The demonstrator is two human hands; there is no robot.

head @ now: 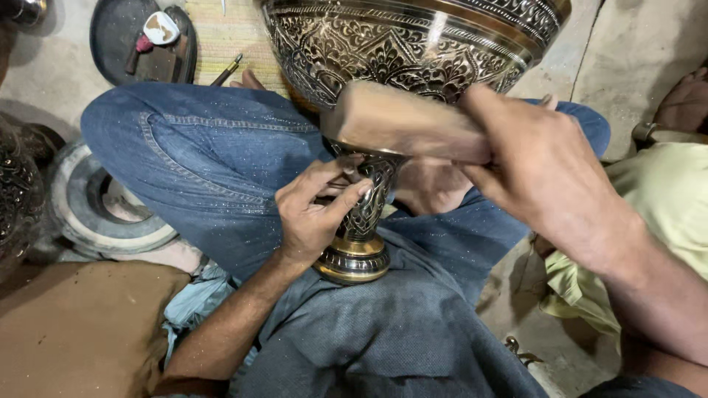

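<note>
Jeans-clad lap (214, 162) cradles goblet (398, 51) above concrete floor (634, 51).

Honestly can't spot any packages, labels, signs or screens here, nothing boxed, wrapped, tagged or lit up anywhere in the shot.

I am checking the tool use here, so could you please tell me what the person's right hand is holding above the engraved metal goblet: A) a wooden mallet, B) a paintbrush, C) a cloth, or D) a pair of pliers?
A: the right hand grips a pale wooden mallet, its blocky head over the stem of the engraved metal goblet, while the left hand pinches at that stem.
</note>
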